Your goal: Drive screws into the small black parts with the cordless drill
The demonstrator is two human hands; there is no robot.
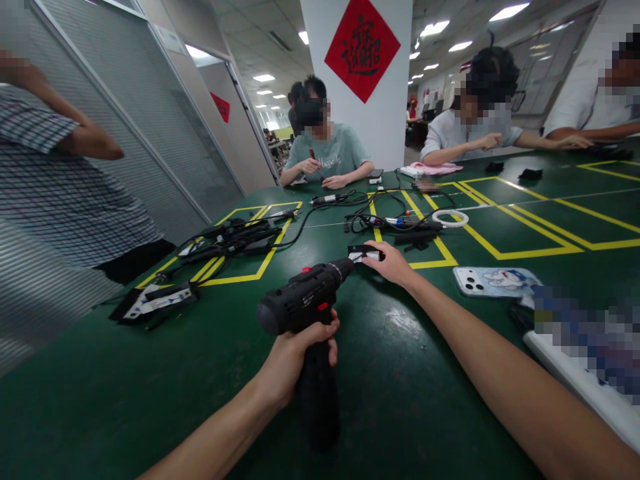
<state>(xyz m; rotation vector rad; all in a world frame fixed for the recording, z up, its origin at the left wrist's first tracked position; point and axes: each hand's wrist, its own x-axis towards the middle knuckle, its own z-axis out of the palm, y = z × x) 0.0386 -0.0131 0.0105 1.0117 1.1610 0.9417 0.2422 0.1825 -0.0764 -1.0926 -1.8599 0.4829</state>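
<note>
My left hand (295, 357) is wrapped round the grip of a black cordless drill (300, 300), which has red buttons and points forward and to the right. Its chuck reaches a small black-and-white part (364, 253) on the table. My right hand (387, 261) grips that part from the right, fingers closed on its edge. Whether the drill's bit touches the part cannot be made out. The drill's base hangs low, close above or on the green tabletop (390, 400); I cannot tell which.
Tangled black cables (235, 237) lie on the left, near a black-and-white piece (160, 300). More cables (390, 223) and a white ring (450, 218) sit ahead. A phone (495, 282) lies to the right. Several people are around the table, one person (325, 147) opposite.
</note>
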